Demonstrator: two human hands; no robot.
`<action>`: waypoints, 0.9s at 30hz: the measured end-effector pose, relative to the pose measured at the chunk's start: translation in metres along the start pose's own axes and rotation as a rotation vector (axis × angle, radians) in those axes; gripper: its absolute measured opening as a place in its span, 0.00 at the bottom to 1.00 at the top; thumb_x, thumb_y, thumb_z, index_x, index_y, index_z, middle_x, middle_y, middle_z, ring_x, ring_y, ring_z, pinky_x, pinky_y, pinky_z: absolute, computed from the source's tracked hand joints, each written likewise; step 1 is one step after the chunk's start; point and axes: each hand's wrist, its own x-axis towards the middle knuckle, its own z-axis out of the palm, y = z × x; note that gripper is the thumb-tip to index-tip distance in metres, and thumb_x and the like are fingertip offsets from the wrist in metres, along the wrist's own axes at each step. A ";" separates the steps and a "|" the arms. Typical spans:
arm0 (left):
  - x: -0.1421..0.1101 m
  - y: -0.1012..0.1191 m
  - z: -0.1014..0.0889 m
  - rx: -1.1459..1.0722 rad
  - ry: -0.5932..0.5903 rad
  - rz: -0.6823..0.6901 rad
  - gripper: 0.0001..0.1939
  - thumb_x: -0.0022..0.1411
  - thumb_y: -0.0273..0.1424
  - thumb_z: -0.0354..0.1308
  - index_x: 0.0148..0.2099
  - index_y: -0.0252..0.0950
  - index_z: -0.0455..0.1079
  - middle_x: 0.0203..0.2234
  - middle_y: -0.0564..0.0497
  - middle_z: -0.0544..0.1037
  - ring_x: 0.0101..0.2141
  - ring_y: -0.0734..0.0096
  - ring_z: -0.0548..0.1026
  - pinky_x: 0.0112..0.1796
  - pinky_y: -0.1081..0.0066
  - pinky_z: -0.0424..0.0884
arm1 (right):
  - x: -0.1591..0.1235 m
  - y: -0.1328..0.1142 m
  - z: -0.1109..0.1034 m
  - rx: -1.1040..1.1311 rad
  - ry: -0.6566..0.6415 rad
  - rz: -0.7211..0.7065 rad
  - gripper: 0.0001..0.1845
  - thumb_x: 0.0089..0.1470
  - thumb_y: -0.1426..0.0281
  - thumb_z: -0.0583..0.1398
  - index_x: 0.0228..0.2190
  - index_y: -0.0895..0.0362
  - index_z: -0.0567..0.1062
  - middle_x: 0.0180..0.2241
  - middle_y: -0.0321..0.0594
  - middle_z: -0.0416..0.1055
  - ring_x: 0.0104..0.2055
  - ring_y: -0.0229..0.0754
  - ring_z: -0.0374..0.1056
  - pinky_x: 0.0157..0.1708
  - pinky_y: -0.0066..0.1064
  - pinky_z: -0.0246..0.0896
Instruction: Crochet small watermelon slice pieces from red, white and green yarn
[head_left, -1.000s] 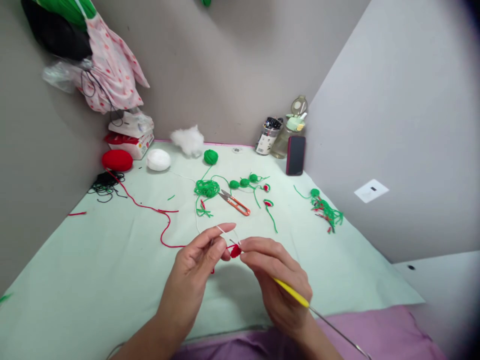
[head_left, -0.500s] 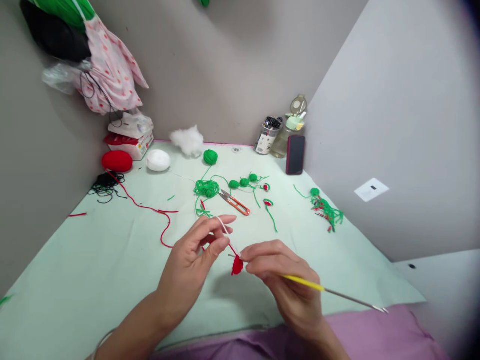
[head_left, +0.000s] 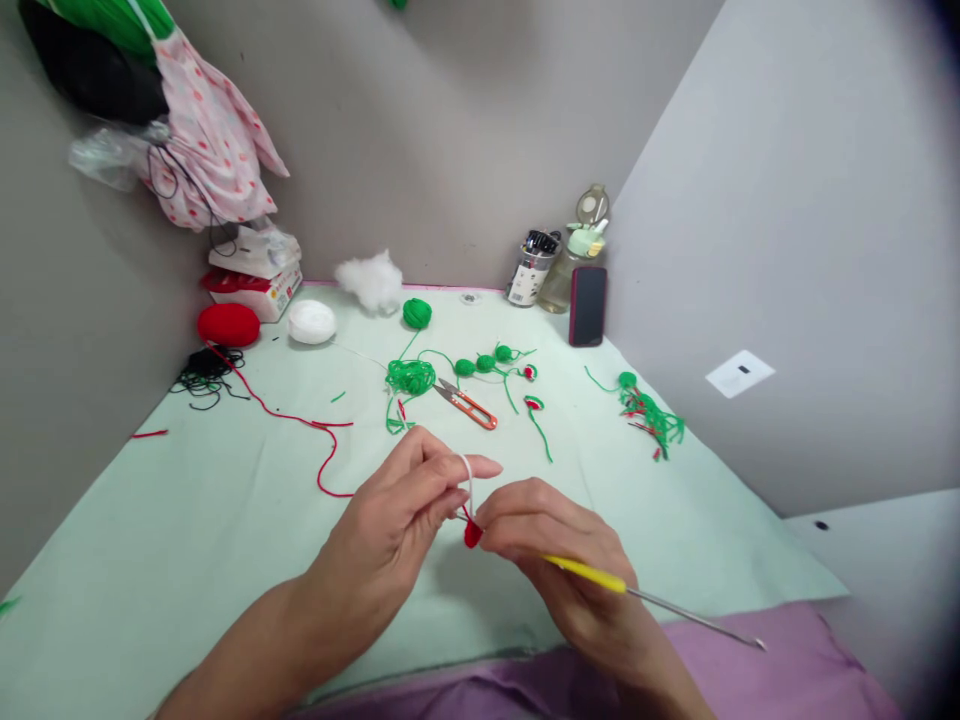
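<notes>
My right hand (head_left: 566,555) is closed round a crochet hook (head_left: 592,573) with a yellow grip, its metal back end pointing to the lower right. At the hook's front tip hangs a small red crocheted piece (head_left: 472,533), pinched against my right fingertips. My left hand (head_left: 412,505) is beside it, thumb bent in, index finger stretched out with white yarn (head_left: 469,478) looped over it and drawn tight down to the piece. Red yarn (head_left: 330,460) trails over the table on the left and passes behind my left hand.
Orange thread snips (head_left: 466,405) lie beyond my hands, beside tangled green yarn (head_left: 411,377). Red (head_left: 229,325) and white yarn balls (head_left: 312,322) sit at the back left. A phone (head_left: 588,306) leans near a bottle (head_left: 559,285). Green and red scraps (head_left: 651,420) lie right.
My left hand has moved right and slightly down, closer to my right hand, with its index finger carrying the white yarn. The red piece is now more covered, and the hook has shifted slightly left.
</notes>
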 end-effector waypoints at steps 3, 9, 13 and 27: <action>-0.006 0.001 0.004 0.018 0.080 -0.006 0.11 0.72 0.28 0.59 0.45 0.45 0.83 0.34 0.51 0.76 0.35 0.67 0.76 0.39 0.71 0.76 | 0.002 -0.003 0.002 -0.085 0.060 -0.010 0.14 0.69 0.81 0.57 0.45 0.54 0.80 0.40 0.44 0.80 0.42 0.41 0.79 0.41 0.31 0.78; -0.015 -0.007 0.012 -0.246 0.108 -0.298 0.12 0.72 0.33 0.62 0.55 0.50 0.81 0.36 0.54 0.79 0.37 0.69 0.77 0.43 0.72 0.74 | -0.001 -0.002 0.012 -0.204 0.187 -0.095 0.18 0.65 0.86 0.57 0.48 0.55 0.79 0.42 0.46 0.81 0.43 0.42 0.79 0.40 0.30 0.78; -0.015 -0.009 0.011 -0.464 0.127 -0.363 0.10 0.72 0.34 0.64 0.52 0.50 0.82 0.33 0.56 0.79 0.35 0.72 0.76 0.43 0.74 0.73 | -0.004 -0.001 0.020 -0.235 0.227 -0.107 0.21 0.64 0.87 0.57 0.49 0.55 0.79 0.44 0.48 0.81 0.45 0.43 0.80 0.42 0.32 0.79; -0.014 -0.005 0.021 -0.272 0.251 -0.271 0.09 0.62 0.29 0.72 0.44 0.48 0.85 0.33 0.55 0.80 0.37 0.68 0.79 0.44 0.71 0.76 | -0.002 -0.003 0.027 -0.266 0.309 -0.111 0.22 0.63 0.86 0.59 0.51 0.53 0.81 0.43 0.46 0.82 0.43 0.43 0.82 0.41 0.31 0.80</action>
